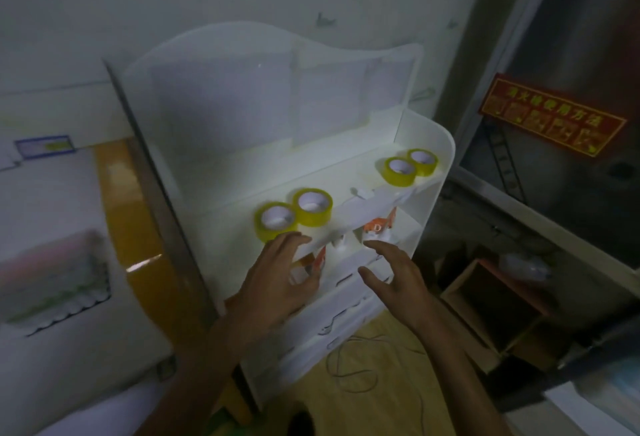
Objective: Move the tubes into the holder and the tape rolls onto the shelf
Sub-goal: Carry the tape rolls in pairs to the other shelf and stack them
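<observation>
Both your hands hover in front of the white shelf unit (429, 172), and neither grip holds anything. Your left hand (277, 283) is spread, its fingers straight and apart, the fingertips reaching just under the front edge of the shelf where the nearest tape roll sits. Your right hand (398, 279) is also slack and spread, thumb out to the side, in front of the lower ledge of the unit. Four yellow tape rolls lie flat on the shelf, holes up. Two sit at the left front edge: the front-left roll (275, 220) and the second left roll (312, 207), touching or nearly touching each other. Two more sit toward the right end of the shelf, near its side wall: the nearer right roll (400, 171) and the far right roll (423, 161), which overlap in this view. Below the shelf, the holder (367, 208) is a white slotted strip running across the unit. An orange-and-white tube (377, 227) stands in it near the right, just above your right fingertips, and another orange-and-white tube (320, 259) shows lower left, partly hidden behind your left fingers. A small white object between them is too blurred to identify. A thin white cord (349, 363) lies looped on the wooden floor (381, 401) below the unit.
</observation>
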Demonstrator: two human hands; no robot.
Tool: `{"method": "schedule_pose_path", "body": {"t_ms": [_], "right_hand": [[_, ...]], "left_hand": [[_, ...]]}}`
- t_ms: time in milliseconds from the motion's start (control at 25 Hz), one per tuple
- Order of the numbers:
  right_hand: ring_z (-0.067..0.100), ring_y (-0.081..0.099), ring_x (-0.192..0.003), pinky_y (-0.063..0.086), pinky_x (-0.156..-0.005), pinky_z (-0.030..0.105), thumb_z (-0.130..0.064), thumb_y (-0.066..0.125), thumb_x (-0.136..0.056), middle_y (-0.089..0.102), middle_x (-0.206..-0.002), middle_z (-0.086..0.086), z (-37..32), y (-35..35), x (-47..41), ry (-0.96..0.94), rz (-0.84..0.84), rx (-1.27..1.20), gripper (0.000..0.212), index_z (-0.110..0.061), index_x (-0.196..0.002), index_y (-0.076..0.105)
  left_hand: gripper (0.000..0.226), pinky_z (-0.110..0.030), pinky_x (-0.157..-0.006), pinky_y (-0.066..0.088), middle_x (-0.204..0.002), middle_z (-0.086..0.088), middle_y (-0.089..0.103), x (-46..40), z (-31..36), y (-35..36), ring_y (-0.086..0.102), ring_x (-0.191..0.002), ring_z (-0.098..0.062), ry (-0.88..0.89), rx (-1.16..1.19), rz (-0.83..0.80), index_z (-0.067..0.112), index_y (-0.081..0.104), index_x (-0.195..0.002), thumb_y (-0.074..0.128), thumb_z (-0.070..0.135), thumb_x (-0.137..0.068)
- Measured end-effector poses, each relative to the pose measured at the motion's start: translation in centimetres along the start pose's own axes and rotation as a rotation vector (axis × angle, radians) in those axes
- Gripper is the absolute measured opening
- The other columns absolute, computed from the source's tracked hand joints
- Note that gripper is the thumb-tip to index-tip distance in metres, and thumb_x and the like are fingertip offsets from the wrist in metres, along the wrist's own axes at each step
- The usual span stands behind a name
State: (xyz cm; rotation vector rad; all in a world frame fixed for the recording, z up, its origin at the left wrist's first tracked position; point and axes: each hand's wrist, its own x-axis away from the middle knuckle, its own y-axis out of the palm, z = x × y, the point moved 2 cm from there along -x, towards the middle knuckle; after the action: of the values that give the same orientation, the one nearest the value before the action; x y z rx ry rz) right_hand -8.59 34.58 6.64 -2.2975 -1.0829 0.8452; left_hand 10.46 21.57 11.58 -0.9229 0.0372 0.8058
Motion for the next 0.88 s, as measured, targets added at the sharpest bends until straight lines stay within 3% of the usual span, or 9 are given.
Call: {"method": "schedule_pose_path", "body": {"t_ms": [160,320,440,600,720,800,880], "right_hand": [[0.013,0.053,-0.117,0.046,-0.098,0.037,-0.044,0.063,-0.085,0.058,-0.128,-0.007,4.5,1.4,-5.8,-0.045,-0.024,0.013,0.044,-0.027,-0.124,0.056],[0.010,0.052,-0.115,0.044,-0.097,0.032,-0.039,0.062,-0.087,0.056,-0.124,-0.010,8.0,3.8,-12.0,-0.164,-0.087,0.045,0.041,-0.022,-0.124,0.057],[0.018,0.051,-0.118,0.042,-0.099,0.034,-0.041,0.058,-0.088,0.059,-0.125,0.004,10.2,6.5,-15.7,-0.253,-0.129,0.129,0.046,-0.012,-0.123,0.060],[0.021,0.046,-0.117,0.040,-0.099,0.029,-0.039,0.063,-0.080,0.054,-0.126,0.009,12.0,10.0,-19.6,-0.346,-0.179,0.135,0.049,-0.014,-0.122,0.057],[0.023,0.048,-0.117,0.040,-0.101,0.033,-0.033,0.065,-0.081,0.058,-0.117,0.002,12.7,11.3,-21.2,-0.562,-0.182,0.153,0.028,-0.022,-0.106,0.061],[0.028,0.057,-0.108,0.043,-0.099,0.044,-0.022,0.063,-0.085,0.064,-0.099,0.002,12.9,12.3,-21.6,-0.796,-0.174,0.264,0.006,-0.023,-0.091,0.062],[0.027,0.059,-0.099,0.041,-0.099,0.046,-0.018,0.063,-0.085,0.063,-0.089,0.002,12.8,12.7,-21.8,-0.886,-0.159,0.341,0.005,-0.023,-0.085,0.064]], "left_hand": [[0.066,-0.035,-0.092,0.046,-0.122,0.003,0.055,-4.0,-3.4,3.5,0.047,-0.114,-0.012,-0.067,-0.009,0.089,0.016,0.060,-0.121,0.046,0.060,-0.075],[0.063,-0.037,-0.088,0.044,-0.116,-0.014,0.065,-7.9,-10.0,7.3,0.050,-0.109,-0.023,-0.139,-0.214,0.110,0.005,0.066,-0.115,0.051,0.054,-0.077],[0.061,-0.034,-0.080,0.047,-0.107,-0.010,0.070,-9.1,-12.9,8.6,0.064,-0.096,-0.031,-0.284,-0.334,0.075,0.011,0.071,-0.108,0.051,0.054,-0.069],[0.041,-0.037,-0.085,0.042,-0.100,-0.004,0.067,-8.5,-15.8,10.6,0.052,-0.101,-0.024,-0.339,-0.321,0.126,0.016,0.067,-0.101,0.053,0.046,-0.077],[0.037,-0.046,-0.090,0.045,-0.108,-0.004,0.065,-8.3,-17.4,12.2,0.052,-0.109,-0.031,-0.280,-0.368,0.078,0.020,0.068,-0.108,0.038,0.040,-0.099],[0.029,-0.041,-0.084,0.045,-0.097,-0.005,0.064,-8.8,-16.9,12.1,0.051,-0.101,-0.028,-0.346,-0.356,0.153,0.019,0.067,-0.100,0.047,0.038,-0.093],[0.027,-0.038,-0.071,0.049,-0.086,-0.006,0.063,-9.8,-15.4,11.6,0.048,-0.095,-0.028,-0.391,-0.375,0.237,0.015,0.067,-0.089,0.051,0.037,-0.085]]}}
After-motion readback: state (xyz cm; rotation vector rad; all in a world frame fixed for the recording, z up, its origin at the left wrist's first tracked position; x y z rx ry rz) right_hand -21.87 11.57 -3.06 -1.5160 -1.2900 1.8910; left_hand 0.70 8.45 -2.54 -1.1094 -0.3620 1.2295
